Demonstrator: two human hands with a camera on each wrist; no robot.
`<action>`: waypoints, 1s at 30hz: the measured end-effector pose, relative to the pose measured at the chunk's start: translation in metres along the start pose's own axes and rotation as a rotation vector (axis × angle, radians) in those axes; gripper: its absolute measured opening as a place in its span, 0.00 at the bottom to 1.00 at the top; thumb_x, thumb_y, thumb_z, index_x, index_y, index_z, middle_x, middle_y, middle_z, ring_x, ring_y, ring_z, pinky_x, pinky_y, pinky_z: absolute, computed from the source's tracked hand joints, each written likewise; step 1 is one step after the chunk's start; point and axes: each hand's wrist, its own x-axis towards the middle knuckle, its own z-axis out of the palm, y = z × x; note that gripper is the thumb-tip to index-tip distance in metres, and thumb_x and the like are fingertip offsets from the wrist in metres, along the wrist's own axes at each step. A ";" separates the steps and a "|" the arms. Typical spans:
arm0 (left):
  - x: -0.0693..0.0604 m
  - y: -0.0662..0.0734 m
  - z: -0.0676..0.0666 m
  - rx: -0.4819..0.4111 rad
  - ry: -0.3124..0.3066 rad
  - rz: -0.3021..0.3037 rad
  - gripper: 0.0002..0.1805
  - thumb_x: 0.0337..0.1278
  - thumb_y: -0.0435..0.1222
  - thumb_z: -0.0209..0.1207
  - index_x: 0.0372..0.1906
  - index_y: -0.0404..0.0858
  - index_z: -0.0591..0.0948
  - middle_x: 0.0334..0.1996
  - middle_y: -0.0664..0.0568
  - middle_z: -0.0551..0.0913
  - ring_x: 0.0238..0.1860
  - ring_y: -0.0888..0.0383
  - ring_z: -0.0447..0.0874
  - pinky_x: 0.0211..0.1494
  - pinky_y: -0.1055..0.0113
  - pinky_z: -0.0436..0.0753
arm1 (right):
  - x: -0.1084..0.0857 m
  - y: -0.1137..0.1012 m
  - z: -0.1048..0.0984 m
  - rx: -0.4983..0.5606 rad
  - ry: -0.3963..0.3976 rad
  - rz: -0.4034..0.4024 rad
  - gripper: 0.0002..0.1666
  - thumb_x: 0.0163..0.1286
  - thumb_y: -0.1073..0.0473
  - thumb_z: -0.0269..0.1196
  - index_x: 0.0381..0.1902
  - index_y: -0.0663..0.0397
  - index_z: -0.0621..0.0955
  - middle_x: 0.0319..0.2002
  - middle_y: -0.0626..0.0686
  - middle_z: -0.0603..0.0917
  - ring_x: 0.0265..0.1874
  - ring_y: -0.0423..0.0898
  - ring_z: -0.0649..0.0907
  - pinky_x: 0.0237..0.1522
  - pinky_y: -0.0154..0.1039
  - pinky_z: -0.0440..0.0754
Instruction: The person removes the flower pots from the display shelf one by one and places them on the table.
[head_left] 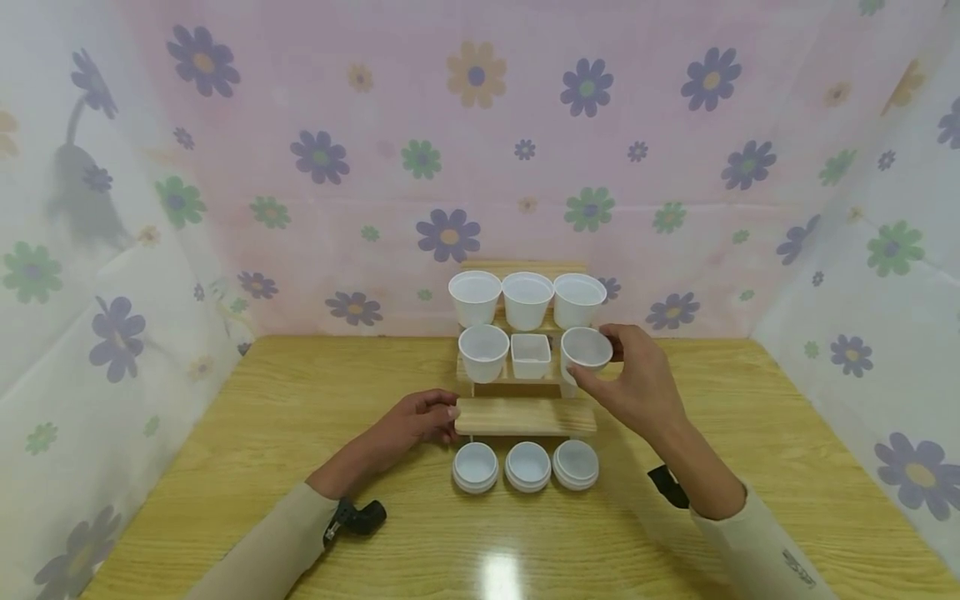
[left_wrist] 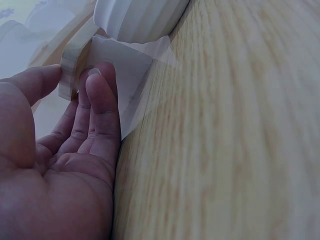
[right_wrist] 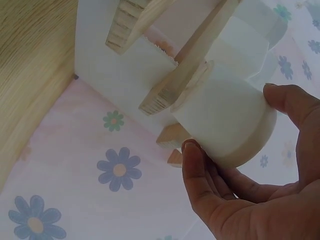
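Note:
A stepped wooden display stand [head_left: 525, 417] with translucent side panels stands on the table. My right hand [head_left: 641, 379] grips a round white pot [head_left: 587, 350] between thumb and fingers, at the right end of the middle step. In the right wrist view the pot [right_wrist: 225, 115] is right at the step's edge; I cannot tell whether it bears on the wood. On the same step are another round white pot [head_left: 483, 354] and a small square white pot [head_left: 530, 358]. My left hand [head_left: 420, 417] pinches the left end of the lowest board [left_wrist: 75, 62], thumb above and fingers beneath.
Three taller white pots [head_left: 527, 302] line the upper step. On the table before the stand sit three low white pots [head_left: 528, 468] in a row. A flowered cloth [head_left: 375, 167] hangs behind and at both sides of the wooden table [head_left: 300, 392].

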 end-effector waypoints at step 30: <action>0.001 -0.002 -0.002 0.014 0.008 -0.011 0.28 0.82 0.42 0.56 0.71 0.26 0.69 0.47 0.42 0.84 0.48 0.51 0.86 0.52 0.62 0.87 | -0.021 0.002 -0.016 -0.067 0.041 -0.124 0.35 0.60 0.62 0.77 0.62 0.68 0.78 0.50 0.60 0.83 0.43 0.54 0.82 0.42 0.50 0.82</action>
